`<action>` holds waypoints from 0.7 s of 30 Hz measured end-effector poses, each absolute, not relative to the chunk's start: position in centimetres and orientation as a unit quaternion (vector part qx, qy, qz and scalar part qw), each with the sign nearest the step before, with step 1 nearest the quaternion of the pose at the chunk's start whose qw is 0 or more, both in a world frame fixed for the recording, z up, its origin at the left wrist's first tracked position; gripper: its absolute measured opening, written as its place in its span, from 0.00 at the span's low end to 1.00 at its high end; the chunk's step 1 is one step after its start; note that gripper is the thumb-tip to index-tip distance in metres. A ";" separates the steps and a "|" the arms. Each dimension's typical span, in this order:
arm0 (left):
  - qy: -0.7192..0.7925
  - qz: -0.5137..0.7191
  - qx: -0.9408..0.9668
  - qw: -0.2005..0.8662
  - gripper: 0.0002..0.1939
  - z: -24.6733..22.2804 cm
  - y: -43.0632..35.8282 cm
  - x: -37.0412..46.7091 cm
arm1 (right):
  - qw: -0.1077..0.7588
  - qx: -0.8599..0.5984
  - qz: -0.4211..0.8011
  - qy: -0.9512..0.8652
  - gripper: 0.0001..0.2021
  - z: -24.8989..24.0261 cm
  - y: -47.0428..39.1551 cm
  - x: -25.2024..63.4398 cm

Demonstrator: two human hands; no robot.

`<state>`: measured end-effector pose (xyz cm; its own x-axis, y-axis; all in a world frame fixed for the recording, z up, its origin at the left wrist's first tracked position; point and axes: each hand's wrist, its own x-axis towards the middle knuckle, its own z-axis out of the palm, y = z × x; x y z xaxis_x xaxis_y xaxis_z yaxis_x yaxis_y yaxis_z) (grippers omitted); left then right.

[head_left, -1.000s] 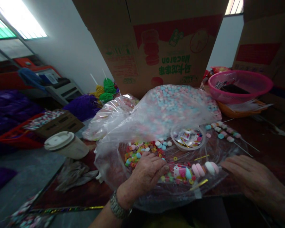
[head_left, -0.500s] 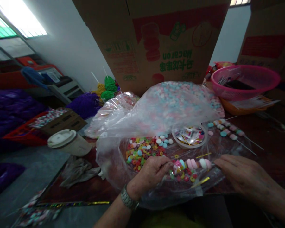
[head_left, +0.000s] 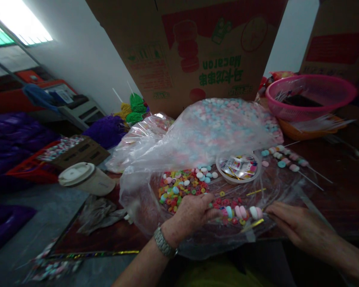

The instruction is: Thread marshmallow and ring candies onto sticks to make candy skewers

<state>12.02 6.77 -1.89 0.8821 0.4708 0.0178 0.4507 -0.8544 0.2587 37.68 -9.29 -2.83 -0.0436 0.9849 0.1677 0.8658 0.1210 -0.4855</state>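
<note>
A skewer of pink, white and blue marshmallow candies (head_left: 241,212) lies level between my two hands, low over the plastic sheet. My left hand (head_left: 194,213), with a metal watch at the wrist, is closed round its left end. At the other end, my right hand (head_left: 296,223) pinches close against the last pink candy; the stick there is mostly hidden by the fingers. Beneath and left of the skewer are loose ring candies (head_left: 182,187) in many colours. A round clear tub (head_left: 238,179) of shiny printed wrappers or labels stands just behind.
A large clear bag of pastel candies (head_left: 221,127) leans by a tall carton (head_left: 194,48). Finished-looking skewers (head_left: 290,157) lie to the right, below a pink basket (head_left: 311,111). On the left are a lidded cup (head_left: 86,179), a crumpled cloth (head_left: 97,215) and an orange crate (head_left: 32,169).
My right hand has come left, its fingertips now against the skewer's right end. The skewer has dropped slightly and sits more level. My left hand keeps its hold.
</note>
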 end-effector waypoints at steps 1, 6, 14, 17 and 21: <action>0.232 0.050 0.960 0.146 0.21 -2.1 6.7 11.9 | 0.223 -0.642 0.152 -0.718 0.10 -2.9 -9.3 37.6; 0.191 0.047 0.971 0.136 0.24 -1.9 6.9 11.9 | 0.207 -0.619 0.195 -0.732 0.10 -2.5 -9.7 37.7; 0.147 0.063 0.981 0.107 0.11 -1.0 6.7 12.3 | 0.201 -0.609 0.117 -0.759 0.12 -1.5 -10.3 36.9; 0.141 0.037 0.980 0.133 0.13 -1.0 6.4 12.5 | 0.193 -0.617 0.076 -0.759 0.11 -1.2 -10.3 36.4; 0.148 0.008 0.972 0.184 0.16 -1.3 6.0 13.0 | 0.183 -0.602 0.069 -0.774 0.12 -0.4 -10.1 35.9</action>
<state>12.97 6.01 -1.27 0.9561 0.2904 -0.0386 0.2844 -0.8887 0.3595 35.85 -10.10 -0.43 -0.2084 0.9573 0.2002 0.9070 0.2658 -0.3265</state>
